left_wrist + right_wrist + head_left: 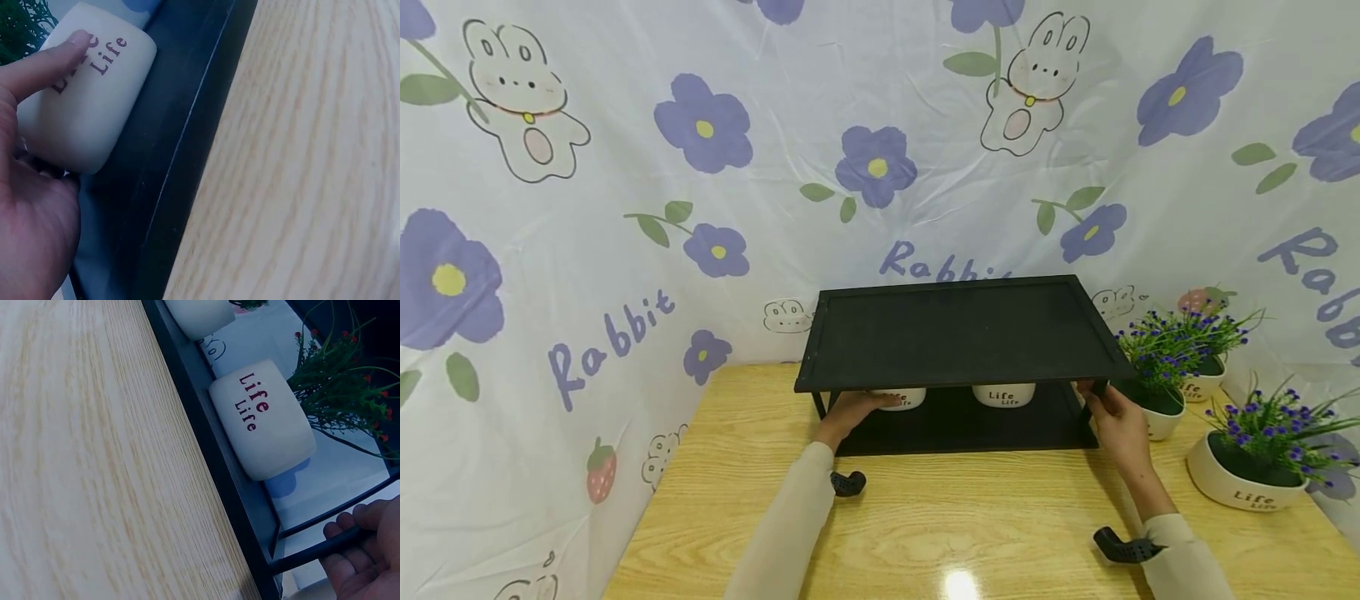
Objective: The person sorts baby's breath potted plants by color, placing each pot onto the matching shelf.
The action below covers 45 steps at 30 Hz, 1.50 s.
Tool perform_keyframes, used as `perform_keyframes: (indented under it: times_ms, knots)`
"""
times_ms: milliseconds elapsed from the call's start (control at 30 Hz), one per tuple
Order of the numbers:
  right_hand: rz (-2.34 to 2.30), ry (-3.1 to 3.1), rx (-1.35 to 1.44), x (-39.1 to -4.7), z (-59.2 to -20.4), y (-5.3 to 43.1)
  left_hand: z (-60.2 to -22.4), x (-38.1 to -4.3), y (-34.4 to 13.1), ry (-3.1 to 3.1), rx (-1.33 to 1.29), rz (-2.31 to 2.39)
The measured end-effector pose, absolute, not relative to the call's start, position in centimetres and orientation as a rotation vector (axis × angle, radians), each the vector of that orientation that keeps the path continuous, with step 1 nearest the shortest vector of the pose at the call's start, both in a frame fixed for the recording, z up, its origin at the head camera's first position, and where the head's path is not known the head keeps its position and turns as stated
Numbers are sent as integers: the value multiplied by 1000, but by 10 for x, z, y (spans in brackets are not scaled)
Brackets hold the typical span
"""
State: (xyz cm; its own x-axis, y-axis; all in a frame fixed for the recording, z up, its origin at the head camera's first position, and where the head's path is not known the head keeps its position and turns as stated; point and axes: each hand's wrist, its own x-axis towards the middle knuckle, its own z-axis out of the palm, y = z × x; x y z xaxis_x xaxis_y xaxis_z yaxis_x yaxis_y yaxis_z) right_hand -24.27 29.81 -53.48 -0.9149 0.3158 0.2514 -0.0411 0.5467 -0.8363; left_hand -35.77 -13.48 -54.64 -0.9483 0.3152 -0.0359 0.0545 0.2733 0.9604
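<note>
A black two-tier rack [955, 333] stands on the table against the cloth backdrop. Two white oval flowerpots printed "Life" sit on its lower board: a left flowerpot [916, 397] and a right flowerpot [1004, 395]. My left hand [848, 410] reaches in at the left end and holds the left flowerpot, thumb across its printed front; the other fingers are mostly hidden behind it. At the right end, my right hand [1117, 421] grips the rack's front post [303, 557]. Green stems with small red flowers [344, 390] grow from the right flowerpot, mostly hidden under the top board in the head view.
Right of the rack stand three more white pots with purple flowers: a front pot [1247, 483], a middle pot [1165, 423] beside my right hand, and a back pot [1204, 383]. The wooden table [955, 517] reaches in front. A patterned cloth [790, 183] hangs behind.
</note>
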Motion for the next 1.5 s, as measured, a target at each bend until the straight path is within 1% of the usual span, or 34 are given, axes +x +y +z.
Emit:
perform_keyframes:
  times_ms: [333,667,967,1200,1500]
  knots:
    - [1323,-2411,-228,-242,-533,297,-538,-354,-140,2389,304,1738]
    - [1318,-2413,-235,-243,-531,297,-533,-348,-147,2441,352,1732]
    - [1363,-2401,-248,-244,-535,297,-519,-339,-146,2534,304,1706]
    - [1342,-2418,-263,-244,-535,297,-503,-327,-142,2751,295,1687]
    - [1358,-2411,-242,-242,-531,296,-497,-315,-143,2873,284,1724]
